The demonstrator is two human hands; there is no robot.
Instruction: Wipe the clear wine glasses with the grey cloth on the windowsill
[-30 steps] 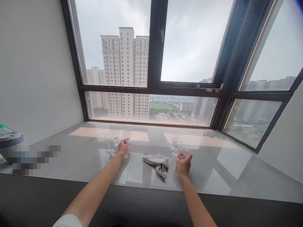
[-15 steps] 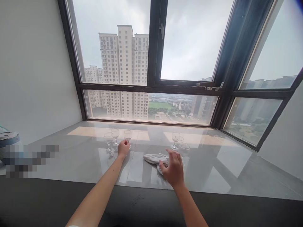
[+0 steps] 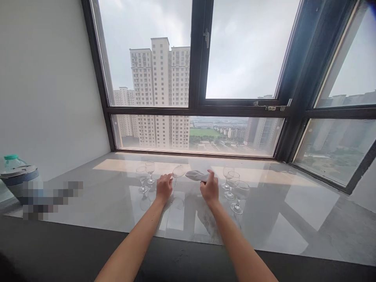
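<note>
My left hand is closed on a clear stemmed glass, which is lifted and tilted with its bowl toward the right. In my right hand is a folded white cloth, gripped between thumb and fingers, with one finger raised. The cloth's tip points at the glass bowl, and a small gap seems to lie between them. Two stemmed glasses, one nearer and one farther, stand upright left of my left hand. To the right of my right hand, three more stand in a slanting row, the closest toward the front.
All this is over a glossy grey tiled sill with a front edge near me. A cup-shaped container and a green-capped bottle stand at far left. Dark-framed windows border the back.
My left hand has raised the glass off the sill and tilted it rightward. My right hand has picked up the cloth and brought it up beside the glass. The view has shifted slightly.
</note>
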